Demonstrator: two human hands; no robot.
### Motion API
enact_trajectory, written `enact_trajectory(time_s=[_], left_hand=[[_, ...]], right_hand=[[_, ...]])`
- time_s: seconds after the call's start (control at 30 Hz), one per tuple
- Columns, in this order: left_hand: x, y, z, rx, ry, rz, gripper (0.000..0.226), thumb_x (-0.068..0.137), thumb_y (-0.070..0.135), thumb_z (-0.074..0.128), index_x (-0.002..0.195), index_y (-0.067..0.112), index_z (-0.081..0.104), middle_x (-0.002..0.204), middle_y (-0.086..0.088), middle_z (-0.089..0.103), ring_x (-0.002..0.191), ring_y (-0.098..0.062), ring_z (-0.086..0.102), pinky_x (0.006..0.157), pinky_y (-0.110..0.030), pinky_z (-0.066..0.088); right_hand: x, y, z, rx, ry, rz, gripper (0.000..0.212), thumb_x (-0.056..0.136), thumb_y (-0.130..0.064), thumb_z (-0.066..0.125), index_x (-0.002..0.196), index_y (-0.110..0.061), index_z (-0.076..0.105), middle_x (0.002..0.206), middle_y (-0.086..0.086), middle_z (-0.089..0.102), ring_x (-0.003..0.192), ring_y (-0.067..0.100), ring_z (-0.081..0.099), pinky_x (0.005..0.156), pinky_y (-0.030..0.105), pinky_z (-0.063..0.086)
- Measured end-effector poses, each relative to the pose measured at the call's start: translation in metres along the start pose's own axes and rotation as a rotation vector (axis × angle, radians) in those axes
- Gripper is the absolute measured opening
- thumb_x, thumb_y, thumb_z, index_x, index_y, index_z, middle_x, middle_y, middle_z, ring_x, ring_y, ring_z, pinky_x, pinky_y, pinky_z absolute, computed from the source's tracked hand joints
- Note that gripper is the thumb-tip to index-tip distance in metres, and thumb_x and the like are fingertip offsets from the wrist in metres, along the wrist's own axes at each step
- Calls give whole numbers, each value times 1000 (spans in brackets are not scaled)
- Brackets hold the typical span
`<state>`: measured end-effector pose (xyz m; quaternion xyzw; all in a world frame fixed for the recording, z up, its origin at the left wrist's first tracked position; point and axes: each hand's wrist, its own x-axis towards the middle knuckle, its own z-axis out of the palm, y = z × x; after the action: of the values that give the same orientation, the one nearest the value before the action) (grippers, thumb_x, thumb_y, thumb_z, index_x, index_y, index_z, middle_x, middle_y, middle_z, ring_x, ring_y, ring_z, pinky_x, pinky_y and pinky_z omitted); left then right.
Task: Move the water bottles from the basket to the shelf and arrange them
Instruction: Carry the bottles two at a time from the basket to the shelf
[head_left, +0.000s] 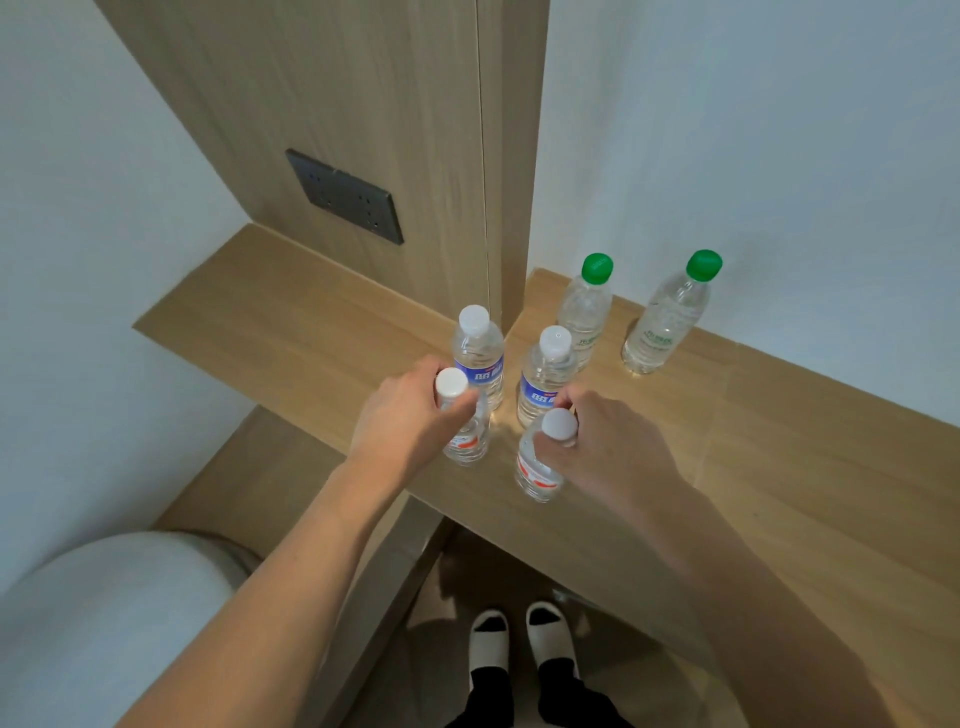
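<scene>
Several water bottles stand on the wooden shelf (779, 441). My left hand (400, 415) grips the neck of a red-label bottle (467, 436) under its white cap. A second red-label bottle (537, 467) is held near the cap by my right hand (613, 441). Both rest upright near the shelf's front edge. Behind them stand two blue-label bottles with white caps, one on the left (478, 358) and one on the right (545, 379). Farther back are two green-capped bottles, the nearer (584, 312) and the far right one (667, 322). No basket is visible.
A wooden wall panel with a dark socket plate (345, 197) rises behind the shelf's left part. A white rounded object (104, 623) sits at lower left. My feet in white slippers (519, 639) stand on the floor below the shelf edge.
</scene>
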<state>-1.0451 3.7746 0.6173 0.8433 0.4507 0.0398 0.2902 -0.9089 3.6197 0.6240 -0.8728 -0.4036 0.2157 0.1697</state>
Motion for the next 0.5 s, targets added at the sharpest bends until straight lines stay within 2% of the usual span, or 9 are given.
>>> enact_trajectory(time_s=[0.07,0.13,0.23,0.3,0.33,0.4,0.5], left_hand=[[-3,1,-4,88,-14,-1,34,85,56,58,105,29,52,88,4,64,85,-22,61,67,-35,48],[-10,-2,-6,202,100,52,47,86,58,55,119,24,51,100,1,62,92,-24,59,73,-36,47],[-24,-4,-8,282,340,271,51,89,51,50,124,15,53,111,-4,59,96,-28,56,82,-40,45],[-30,1,-8,240,368,399,47,90,45,50,125,14,54,117,-5,58,101,-26,55,88,-39,42],[-32,5,-7,220,360,446,46,91,42,50,127,14,54,120,-5,58,105,-25,54,92,-37,41],[-33,15,-4,177,353,537,44,90,34,54,128,11,54,124,-6,58,110,-25,53,98,-38,39],[-35,33,4,129,363,712,39,88,19,61,124,5,56,123,-11,58,110,-28,51,99,-43,41]], right_hand=[[-4,1,1,8,3,0,30,84,-49,61,99,-26,49,85,-7,62,79,16,56,66,30,36],[-8,3,3,28,-16,10,32,83,-51,63,98,-26,50,85,-7,61,79,16,57,65,31,41],[-15,4,0,160,-38,68,30,83,-50,65,100,-29,53,82,-9,60,77,13,58,63,28,45],[-21,3,-5,183,-42,105,27,86,-51,63,101,-31,53,81,-12,60,74,9,57,62,25,43],[-26,3,-7,187,-37,122,27,88,-52,61,104,-33,53,85,-14,61,76,6,57,64,26,45],[-40,6,-14,227,30,131,36,90,-54,58,119,-34,53,106,-16,63,87,3,59,77,29,50],[-65,16,-22,192,220,118,54,93,-45,57,141,-23,47,139,-4,55,115,12,57,96,30,43]])
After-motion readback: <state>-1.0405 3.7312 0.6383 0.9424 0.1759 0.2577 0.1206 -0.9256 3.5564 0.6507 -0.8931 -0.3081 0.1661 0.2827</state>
